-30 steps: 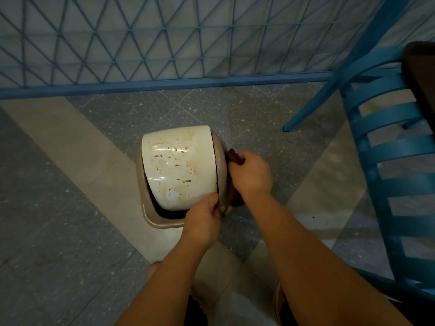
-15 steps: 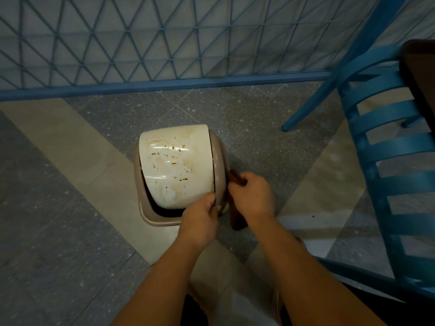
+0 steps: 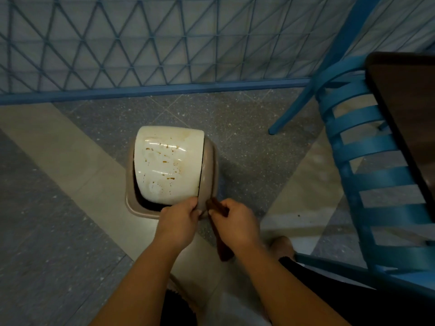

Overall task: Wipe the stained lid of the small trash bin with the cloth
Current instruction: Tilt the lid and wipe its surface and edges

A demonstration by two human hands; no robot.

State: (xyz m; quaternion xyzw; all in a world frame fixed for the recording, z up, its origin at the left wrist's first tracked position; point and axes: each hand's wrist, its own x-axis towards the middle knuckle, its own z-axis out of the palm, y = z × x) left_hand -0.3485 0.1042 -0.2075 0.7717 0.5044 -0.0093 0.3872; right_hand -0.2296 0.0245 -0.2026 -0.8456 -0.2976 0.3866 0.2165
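Brown cloth (image 3: 220, 234) hangs from right hand (image 3: 235, 223), beside lid (image 3: 168, 164).

Cloth (image 3: 221, 243) mostly hidden under right hand (image 3: 235, 222), bin (image 3: 131, 196) body out of sight below lid (image 3: 168, 163), left hand (image 3: 177, 222) fingertips tucked behind lid edge, chair (image 3: 367, 161) cut off at rt edge

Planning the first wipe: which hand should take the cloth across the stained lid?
Probably the right hand: it already grips the brown cloth beside the lid, while the left hand steadies the bin's rim.
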